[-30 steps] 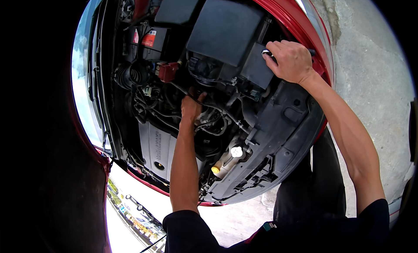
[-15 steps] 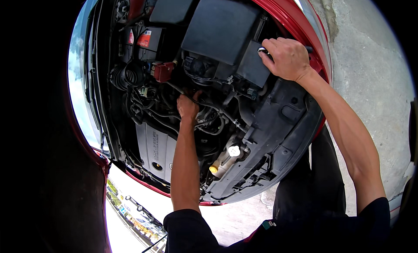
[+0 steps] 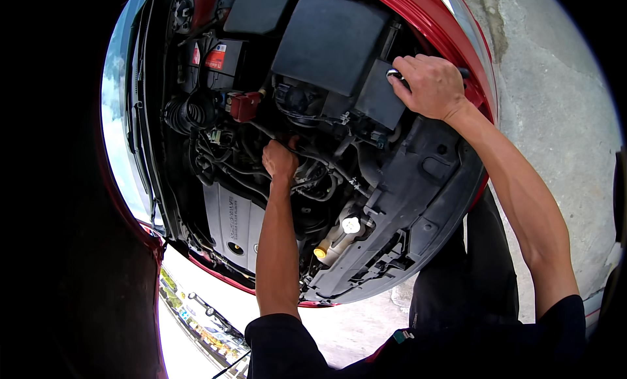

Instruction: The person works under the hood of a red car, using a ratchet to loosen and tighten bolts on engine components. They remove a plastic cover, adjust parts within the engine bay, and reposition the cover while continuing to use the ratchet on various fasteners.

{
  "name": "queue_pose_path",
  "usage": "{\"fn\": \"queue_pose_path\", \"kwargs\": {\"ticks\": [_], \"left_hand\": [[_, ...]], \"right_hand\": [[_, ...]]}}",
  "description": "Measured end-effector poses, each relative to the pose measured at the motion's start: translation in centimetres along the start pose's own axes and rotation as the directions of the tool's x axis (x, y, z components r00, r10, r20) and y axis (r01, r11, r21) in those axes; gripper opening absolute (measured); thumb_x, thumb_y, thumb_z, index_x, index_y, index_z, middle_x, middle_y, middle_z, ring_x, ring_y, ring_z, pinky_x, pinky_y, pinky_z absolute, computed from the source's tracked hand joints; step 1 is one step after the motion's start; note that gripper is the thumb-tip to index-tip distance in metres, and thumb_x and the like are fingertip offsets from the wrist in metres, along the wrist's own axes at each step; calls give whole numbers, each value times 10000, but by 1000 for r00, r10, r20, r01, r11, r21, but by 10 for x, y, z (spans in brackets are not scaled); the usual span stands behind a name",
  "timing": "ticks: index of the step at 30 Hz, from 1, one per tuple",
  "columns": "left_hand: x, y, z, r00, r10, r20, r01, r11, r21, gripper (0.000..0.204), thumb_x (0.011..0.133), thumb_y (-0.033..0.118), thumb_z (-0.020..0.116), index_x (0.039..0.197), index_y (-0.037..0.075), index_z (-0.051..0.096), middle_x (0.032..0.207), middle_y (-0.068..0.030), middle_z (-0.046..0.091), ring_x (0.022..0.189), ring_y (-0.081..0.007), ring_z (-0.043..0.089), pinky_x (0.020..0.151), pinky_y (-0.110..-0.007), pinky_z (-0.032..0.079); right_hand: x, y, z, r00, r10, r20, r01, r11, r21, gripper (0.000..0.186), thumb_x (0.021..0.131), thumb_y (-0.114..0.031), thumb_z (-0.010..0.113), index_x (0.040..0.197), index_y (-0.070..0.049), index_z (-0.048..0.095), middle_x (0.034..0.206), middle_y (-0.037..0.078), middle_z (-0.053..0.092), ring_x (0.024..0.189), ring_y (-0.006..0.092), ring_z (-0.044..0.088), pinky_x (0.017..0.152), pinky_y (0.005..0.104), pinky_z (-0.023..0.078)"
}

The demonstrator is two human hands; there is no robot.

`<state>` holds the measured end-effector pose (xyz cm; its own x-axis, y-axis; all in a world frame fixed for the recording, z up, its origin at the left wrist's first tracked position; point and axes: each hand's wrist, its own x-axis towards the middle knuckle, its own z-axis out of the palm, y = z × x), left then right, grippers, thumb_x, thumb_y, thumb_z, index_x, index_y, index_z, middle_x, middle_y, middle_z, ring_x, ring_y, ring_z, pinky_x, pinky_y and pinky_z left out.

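My left hand reaches down among the black hoses in the middle of a car's engine bay. Its thumb shows beside a dark hose, while the other fingertips are hidden below, so what they touch is out of sight. On the right, my right hand is closed around a black flashlight-like cylinder with a shiny rim. The cylinder's dark back end sticks out past the hand, near the red fender. Under this hand lies a flat black box cover.
A large black box and a battery stand at the far side. Close to the left forearm is a grey engine cover. A pale reservoir with a yellow cap sits by the front panel. Red bodywork borders the bay.
My left hand has shifted very slightly left and turned a little among the hoses. My right hand stays in nearly the same place with the cylinder.
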<state>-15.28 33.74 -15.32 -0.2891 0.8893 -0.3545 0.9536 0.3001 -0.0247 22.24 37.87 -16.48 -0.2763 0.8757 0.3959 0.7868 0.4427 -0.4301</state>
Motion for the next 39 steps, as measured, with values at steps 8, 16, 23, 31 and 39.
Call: {"fn": "queue_pose_path", "kwargs": {"ticks": [8, 16, 23, 31, 39], "left_hand": [[4, -1, 4, 995, 99, 17, -96, 990, -105, 337, 907, 313, 655, 1136, 68, 686, 1116, -208, 697, 1078, -424, 635, 904, -499, 502], [5, -17, 8, 977, 196, 88, -180, 971, -158, 325, 926, 298, 625, 1167, 86, 675, 1087, -230, 692, 1055, -435, 639, 873, -499, 507], [-2, 2, -1, 998, 62, -15, -63, 996, -62, 313, 880, 317, 683, 1058, 70, 754, 934, -196, 735, 960, -403, 689, 843, -478, 523], [8, -21, 12, 981, 190, 34, -186, 976, -112, 378, 924, 350, 635, 1203, 97, 666, 1029, -205, 719, 1006, -441, 659, 867, -501, 518], [-4, 9, -11, 997, 46, 64, -46, 999, -12, 359, 890, 365, 677, 1128, 99, 718, 1060, -199, 717, 1000, -414, 670, 881, -491, 517]], "right_hand": [[-1, 2, 0, 1000, 6, -1, -6, 1000, 3, 173, 865, -248, 687, 874, -91, 616, 718, 53, 595, 682, 222, 621, 603, 355, 504], [0, 1, 2, 1000, -5, -12, 6, 1000, 22, 172, 855, -242, 691, 880, -87, 620, 711, 55, 586, 675, 227, 614, 604, 359, 501], [0, -1, 1, 1000, 6, -8, -6, 1000, 19, 171, 862, -244, 690, 879, -88, 621, 714, 54, 592, 683, 225, 619, 606, 355, 505], [1, -1, 1, 1000, 2, 8, -2, 1000, 13, 176, 864, -251, 688, 881, -90, 622, 718, 54, 594, 686, 224, 622, 607, 359, 505], [-1, 2, 1, 1000, -4, -6, 4, 1000, 4, 178, 861, -251, 691, 879, -90, 618, 720, 53, 593, 683, 224, 618, 602, 357, 502]]}}
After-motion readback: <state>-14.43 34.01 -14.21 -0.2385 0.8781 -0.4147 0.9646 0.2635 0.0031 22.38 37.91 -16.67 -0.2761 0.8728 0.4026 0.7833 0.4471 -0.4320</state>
